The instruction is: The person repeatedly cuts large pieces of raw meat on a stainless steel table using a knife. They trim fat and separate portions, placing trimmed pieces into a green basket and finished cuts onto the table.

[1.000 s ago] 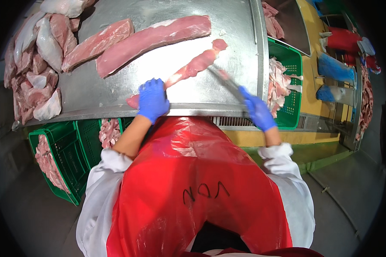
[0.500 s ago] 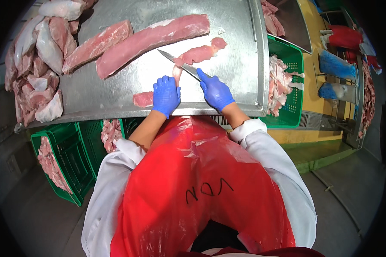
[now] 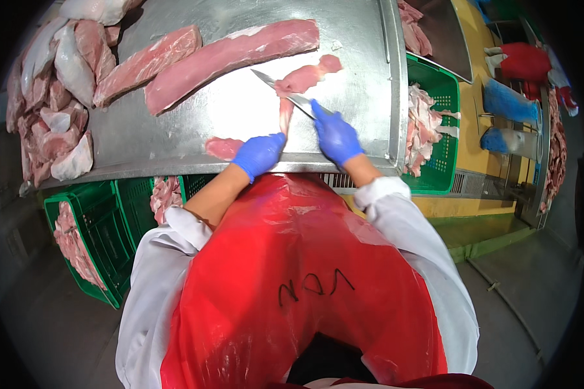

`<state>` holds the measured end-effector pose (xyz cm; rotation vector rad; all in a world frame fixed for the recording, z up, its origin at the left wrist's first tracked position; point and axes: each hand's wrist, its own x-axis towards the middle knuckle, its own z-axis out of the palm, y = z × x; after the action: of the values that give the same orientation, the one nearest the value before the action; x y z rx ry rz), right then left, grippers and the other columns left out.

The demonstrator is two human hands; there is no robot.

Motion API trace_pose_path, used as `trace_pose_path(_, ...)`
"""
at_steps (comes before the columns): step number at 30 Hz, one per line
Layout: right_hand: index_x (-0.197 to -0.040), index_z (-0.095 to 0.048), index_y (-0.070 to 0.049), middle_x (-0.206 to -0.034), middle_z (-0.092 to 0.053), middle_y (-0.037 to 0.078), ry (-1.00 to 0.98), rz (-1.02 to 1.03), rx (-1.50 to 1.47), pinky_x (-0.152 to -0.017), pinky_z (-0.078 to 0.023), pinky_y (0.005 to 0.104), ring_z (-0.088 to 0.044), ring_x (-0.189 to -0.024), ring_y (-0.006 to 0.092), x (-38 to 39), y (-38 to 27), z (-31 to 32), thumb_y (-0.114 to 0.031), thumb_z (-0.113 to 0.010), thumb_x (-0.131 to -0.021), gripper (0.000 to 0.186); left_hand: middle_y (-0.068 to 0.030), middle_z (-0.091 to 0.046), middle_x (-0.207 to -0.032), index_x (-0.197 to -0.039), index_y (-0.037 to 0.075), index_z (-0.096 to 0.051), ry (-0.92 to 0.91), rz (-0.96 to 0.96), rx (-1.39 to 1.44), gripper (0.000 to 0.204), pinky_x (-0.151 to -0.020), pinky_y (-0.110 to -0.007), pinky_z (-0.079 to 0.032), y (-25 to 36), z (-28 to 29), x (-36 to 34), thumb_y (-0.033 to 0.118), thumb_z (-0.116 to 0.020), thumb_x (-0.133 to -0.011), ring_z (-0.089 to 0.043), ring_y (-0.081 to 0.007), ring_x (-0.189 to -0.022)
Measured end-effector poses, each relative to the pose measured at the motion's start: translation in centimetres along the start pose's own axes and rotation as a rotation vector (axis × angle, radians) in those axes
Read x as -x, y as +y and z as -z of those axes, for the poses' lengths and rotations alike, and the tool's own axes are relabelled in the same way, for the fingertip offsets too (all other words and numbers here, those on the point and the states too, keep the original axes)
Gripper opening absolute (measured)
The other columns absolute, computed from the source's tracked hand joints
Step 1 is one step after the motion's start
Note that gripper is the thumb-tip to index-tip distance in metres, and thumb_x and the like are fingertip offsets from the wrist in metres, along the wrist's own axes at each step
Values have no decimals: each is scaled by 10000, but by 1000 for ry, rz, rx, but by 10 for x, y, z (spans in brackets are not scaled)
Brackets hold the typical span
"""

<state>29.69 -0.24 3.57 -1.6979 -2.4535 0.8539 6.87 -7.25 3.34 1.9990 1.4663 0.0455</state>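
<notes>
Meat strip (image 3: 303,79), thin and pink, lies on the steel table (image 3: 370,97) near its front edge, just ahead of both hands. The right hand (image 3: 335,136), in a blue glove, grips a knife (image 3: 285,93) whose blade crosses the strip. The left hand (image 3: 259,154), also gloved in blue, pinches the strip's narrow near end. Two long pork loins (image 3: 227,58) lie side by side farther back, and one small scrap (image 3: 223,148) sits beside the left hand. A pile of cuts (image 3: 52,110) crowds the table's left end. Two green crates (image 3: 438,142) hold trimmings, one at each side. The floor is grey concrete.
</notes>
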Motion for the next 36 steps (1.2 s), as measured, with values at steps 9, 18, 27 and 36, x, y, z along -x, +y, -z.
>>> trace_pose_path(9,-1521,-362,-318,-1064,-603,292,-59,81,131,-821,-523,521,-634,-923,476,-17,27,26,-296,-470,-1013,520,-290,-656,-981,-962,30,-610,237,132,-102,157,-806,-509,-497,-89,26,51,150,-530,-901,-642,-440,-944)
trace_pose_path(18,-1474,-463,-203,-1189,-646,259,94,-133,285,-922,-495,501,-621,-1114,417,-24,172,161,-267,-437,-1028,451,-288,-640,-1111,-1050,46,-620,153,319,-217,193,-836,-470,-492,-185,26,117,138,-541,-899,-621,-423,-1057)
trace_pose_path(27,-1506,-452,-250,-720,-432,-41,-77,-394,-587,-570,-383,222,-390,-605,57,58,104,126,-369,-494,-1047,477,-108,-618,-1151,-1325,26,-484,663,46,1328,483,-883,-299,-473,-34,118,46,109,-623,-870,-582,-171,-986)
trace_pose_path(36,-1504,-456,-209,-806,-564,-1,132,-404,-644,-595,-427,223,-447,-626,64,97,95,123,-366,-484,-1051,480,-155,-542,-1292,-1371,8,-439,229,439,1056,548,-989,-364,-487,10,26,54,102,-670,-883,-581,-239,-1144)
